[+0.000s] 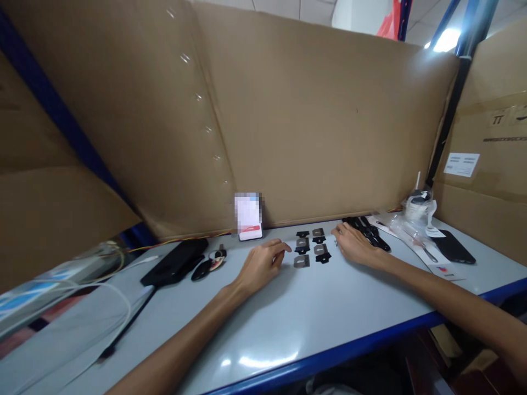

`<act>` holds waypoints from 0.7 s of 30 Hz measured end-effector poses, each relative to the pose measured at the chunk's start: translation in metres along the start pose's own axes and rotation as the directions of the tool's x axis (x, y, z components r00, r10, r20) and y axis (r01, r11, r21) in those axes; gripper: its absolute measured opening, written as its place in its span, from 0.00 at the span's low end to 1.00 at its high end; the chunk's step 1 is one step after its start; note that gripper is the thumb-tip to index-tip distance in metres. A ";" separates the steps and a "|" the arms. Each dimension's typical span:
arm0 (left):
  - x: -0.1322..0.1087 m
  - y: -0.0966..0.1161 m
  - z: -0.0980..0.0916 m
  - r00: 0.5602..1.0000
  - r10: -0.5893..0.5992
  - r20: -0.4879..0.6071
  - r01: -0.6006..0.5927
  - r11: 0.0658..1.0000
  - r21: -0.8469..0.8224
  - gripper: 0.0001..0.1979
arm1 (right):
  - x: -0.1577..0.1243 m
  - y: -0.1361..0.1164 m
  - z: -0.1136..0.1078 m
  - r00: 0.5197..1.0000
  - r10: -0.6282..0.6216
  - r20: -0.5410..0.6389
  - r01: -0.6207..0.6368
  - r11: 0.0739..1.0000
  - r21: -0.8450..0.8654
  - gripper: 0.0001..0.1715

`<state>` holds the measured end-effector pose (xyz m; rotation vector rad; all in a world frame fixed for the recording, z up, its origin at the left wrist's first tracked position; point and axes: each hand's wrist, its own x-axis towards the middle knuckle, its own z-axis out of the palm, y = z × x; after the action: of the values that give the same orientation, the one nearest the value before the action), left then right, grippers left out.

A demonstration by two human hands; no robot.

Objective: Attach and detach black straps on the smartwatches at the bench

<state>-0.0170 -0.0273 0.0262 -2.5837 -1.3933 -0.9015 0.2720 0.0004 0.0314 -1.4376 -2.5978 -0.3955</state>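
Several small flat pieces point(302, 261), some silver with a cut-out and some black with a pointed tab, lie in two columns on the grey table point(263, 340). Just left of them is my left hand point(261, 262), its fingers loosely bent and apart, the index finger pointing at the pieces. It holds nothing that I can see. On the other side, my right hand point(352, 244) rests low with its fingers drawn together and pointing down. A tiny shiny spot shows at its fingertips, too small to name. Black long-shaped items point(376, 237) lie in a pile right behind this hand.
A lit phone point(249, 219) leans on the cardboard wall point(313, 120). Leftward lie keys point(216, 257), a black box-shaped device point(177, 262), cables and a power strip point(37, 299). Rightward are clear plastic packaging point(405, 227), a wrapped cup-like object point(419, 203) and a dark phone point(453, 247).
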 end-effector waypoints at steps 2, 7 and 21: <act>0.000 -0.001 0.002 1.000 -0.019 0.004 0.019 1.000 -0.004 0.17 | 0.002 -0.002 0.004 1.000 0.000 -0.009 0.000 0.999 0.035 0.15; 0.003 -0.001 0.011 0.999 -0.043 0.030 0.043 0.999 0.013 0.18 | 0.012 -0.006 0.009 1.000 -0.007 -0.021 0.010 0.990 0.138 0.16; 0.042 -0.024 0.072 0.921 -0.121 0.369 0.077 0.988 0.133 0.31 | 0.043 -0.012 0.032 0.996 -0.055 0.064 0.033 0.951 0.306 0.36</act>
<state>0.0148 0.0411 -0.0162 -2.7148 -1.6210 -0.3223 0.2393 0.0385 0.0102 -1.3113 -2.6050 0.0562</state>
